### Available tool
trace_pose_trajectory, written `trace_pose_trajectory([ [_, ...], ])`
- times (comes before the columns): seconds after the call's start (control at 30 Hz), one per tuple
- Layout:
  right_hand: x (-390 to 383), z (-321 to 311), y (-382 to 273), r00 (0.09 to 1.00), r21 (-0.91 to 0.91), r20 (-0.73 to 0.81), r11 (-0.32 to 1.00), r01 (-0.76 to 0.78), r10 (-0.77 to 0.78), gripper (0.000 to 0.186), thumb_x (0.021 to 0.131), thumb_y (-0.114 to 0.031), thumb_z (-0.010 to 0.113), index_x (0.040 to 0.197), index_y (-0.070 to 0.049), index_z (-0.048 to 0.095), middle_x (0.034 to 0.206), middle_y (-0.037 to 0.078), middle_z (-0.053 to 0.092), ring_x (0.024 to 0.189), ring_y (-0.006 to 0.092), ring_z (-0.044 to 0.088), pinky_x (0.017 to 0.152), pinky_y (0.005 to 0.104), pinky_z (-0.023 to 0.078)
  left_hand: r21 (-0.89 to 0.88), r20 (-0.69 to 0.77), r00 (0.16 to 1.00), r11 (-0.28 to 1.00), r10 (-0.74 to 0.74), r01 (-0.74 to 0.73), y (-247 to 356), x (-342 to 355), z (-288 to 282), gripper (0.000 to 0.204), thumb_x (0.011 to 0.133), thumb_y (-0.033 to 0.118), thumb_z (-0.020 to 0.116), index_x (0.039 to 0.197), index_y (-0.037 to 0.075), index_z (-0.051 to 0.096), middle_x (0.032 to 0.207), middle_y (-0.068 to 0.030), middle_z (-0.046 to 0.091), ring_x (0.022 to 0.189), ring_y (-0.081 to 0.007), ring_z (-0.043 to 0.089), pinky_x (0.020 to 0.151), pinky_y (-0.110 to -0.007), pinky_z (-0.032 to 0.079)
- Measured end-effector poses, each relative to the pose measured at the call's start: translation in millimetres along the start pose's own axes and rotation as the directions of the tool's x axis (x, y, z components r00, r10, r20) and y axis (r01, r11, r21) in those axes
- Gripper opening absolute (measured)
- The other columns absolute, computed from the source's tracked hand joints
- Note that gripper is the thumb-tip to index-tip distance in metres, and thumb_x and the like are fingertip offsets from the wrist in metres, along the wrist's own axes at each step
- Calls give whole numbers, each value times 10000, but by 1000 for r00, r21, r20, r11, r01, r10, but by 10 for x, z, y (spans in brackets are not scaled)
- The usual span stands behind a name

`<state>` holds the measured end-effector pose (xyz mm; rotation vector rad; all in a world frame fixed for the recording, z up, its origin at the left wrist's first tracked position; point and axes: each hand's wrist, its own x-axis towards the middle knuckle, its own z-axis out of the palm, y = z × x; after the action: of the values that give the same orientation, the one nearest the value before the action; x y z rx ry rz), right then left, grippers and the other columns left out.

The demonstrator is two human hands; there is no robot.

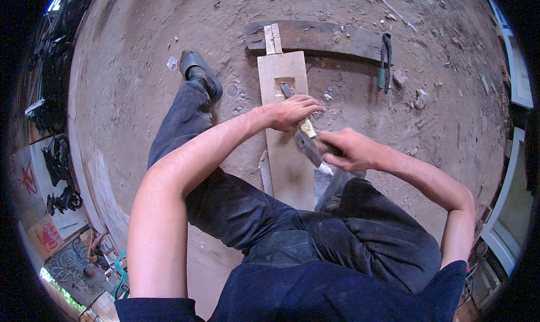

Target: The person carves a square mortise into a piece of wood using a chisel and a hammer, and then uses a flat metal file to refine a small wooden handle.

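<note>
A pale wooden board (291, 170) runs away from me between my legs, with a rectangular recess (285, 81) cut near its far end. My left hand (291, 112) is closed around a chisel (286, 90), its steel blade tilted into the recess. The chisel's yellowish handle end sticks out on the near side of that hand. My right hand (353, 149) grips a hammer (308, 147) by its handle. The hammer's head is slightly blurred and close to the chisel's handle end; whether they touch I cannot tell. My right fingers partly hide the hammer's handle.
A dark weathered plank (320, 39) lies crosswise under the board's narrow far end. By its right end rests a dark, long-handled tool (385, 63) with a green grip. Stones (421, 99) and wood scraps dot the dirt floor. White-framed panels (509, 204) stand at the right.
</note>
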<state>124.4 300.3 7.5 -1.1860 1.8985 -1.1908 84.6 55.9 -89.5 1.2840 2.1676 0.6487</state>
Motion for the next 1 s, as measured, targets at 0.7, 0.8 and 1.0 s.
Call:
trace_pose_trajectory([
  [0.7,-179,76,278,999,-368,-22,929,-42,37,262,903,-292,582,953,-51,493,668,191,616,649,403,626,566,521,477,270,-16,998,961,-61,63,-154,-63,129,731,872,122,538,1527,178,219,1622,-74,107,1497,-318,60,1225,-507,94],
  [0.8,-160,162,332,984,-377,-48,910,-174,169,271,895,-293,593,958,-50,490,670,192,615,663,403,628,572,518,478,298,5,998,953,-62,58,-136,-41,122,710,896,154,502,1537,181,199,1629,-53,86,1498,-308,61,1223,-515,86],
  [1.0,-166,116,362,991,-316,-60,940,-131,118,275,891,-288,596,952,-44,485,666,199,606,662,420,616,579,528,471,365,-1,999,930,-48,45,-168,-77,161,787,873,313,553,1548,182,172,1634,-39,71,1499,-300,63,1214,-542,73],
])
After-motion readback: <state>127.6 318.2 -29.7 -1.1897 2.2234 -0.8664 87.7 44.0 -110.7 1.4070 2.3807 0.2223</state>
